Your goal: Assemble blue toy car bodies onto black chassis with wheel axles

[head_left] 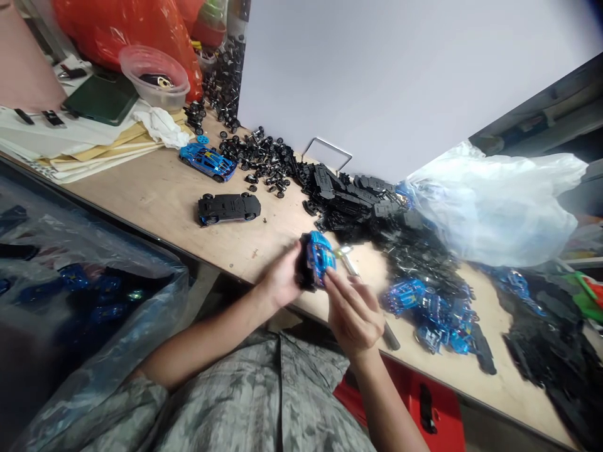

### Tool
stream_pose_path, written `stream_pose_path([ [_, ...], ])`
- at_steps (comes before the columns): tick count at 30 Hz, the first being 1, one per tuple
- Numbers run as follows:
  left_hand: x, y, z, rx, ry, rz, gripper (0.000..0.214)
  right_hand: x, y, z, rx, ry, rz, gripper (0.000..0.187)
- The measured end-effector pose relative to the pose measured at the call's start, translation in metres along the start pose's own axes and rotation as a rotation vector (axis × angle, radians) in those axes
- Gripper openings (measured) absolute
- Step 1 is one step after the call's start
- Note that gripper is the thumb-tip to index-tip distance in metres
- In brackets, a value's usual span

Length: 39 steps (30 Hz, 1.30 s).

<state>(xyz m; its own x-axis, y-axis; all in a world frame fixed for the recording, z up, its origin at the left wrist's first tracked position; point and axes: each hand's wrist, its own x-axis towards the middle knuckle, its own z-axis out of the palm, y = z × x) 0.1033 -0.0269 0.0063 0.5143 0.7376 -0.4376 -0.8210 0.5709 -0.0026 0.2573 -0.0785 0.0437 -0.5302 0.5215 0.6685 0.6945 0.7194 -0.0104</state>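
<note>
Workbench (pixel 141 201) behind, left hand (pixel 282 280) and right hand (pixel 353 314) close their grips on a half-hidden blue toy car (pixel 319 257).

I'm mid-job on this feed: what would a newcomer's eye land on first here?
The blue toy car held between the left hand and right hand at the near edge of the bench comes first. Beyond it, a heap of black chassis lies along the back, with black wheel sets to its left and blue car bodies to the hands' right. A white plastic bag bulges at far right.
</note>
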Motion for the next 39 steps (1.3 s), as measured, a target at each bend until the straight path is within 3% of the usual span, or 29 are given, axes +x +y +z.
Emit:
stream_pose_path([
  [6,0.003,-0.001,-0.006,-0.020,-0.074,-0.022,0.057,-0.003,0.000,0.004,0.018,-0.038,-0.028,0.066],
  [15,-0.004,0.003,0.002,0.023,-0.017,-0.033,0.060,-0.004,-0.001,0.002,-0.044,-0.135,-0.055,0.069],
  [21,-0.001,0.002,-0.003,-0.013,-0.101,-0.042,0.061,-0.006,-0.002,0.002,-0.028,-0.152,-0.071,0.067],
  [27,-0.003,0.003,0.000,0.048,-0.039,-0.050,0.064,-0.007,-0.004,0.004,0.030,-0.175,-0.064,0.059],
  [39,-0.005,0.006,0.002,0.099,-0.055,-0.103,0.065,-0.013,0.002,0.006,0.148,-0.185,-0.099,0.053],
])
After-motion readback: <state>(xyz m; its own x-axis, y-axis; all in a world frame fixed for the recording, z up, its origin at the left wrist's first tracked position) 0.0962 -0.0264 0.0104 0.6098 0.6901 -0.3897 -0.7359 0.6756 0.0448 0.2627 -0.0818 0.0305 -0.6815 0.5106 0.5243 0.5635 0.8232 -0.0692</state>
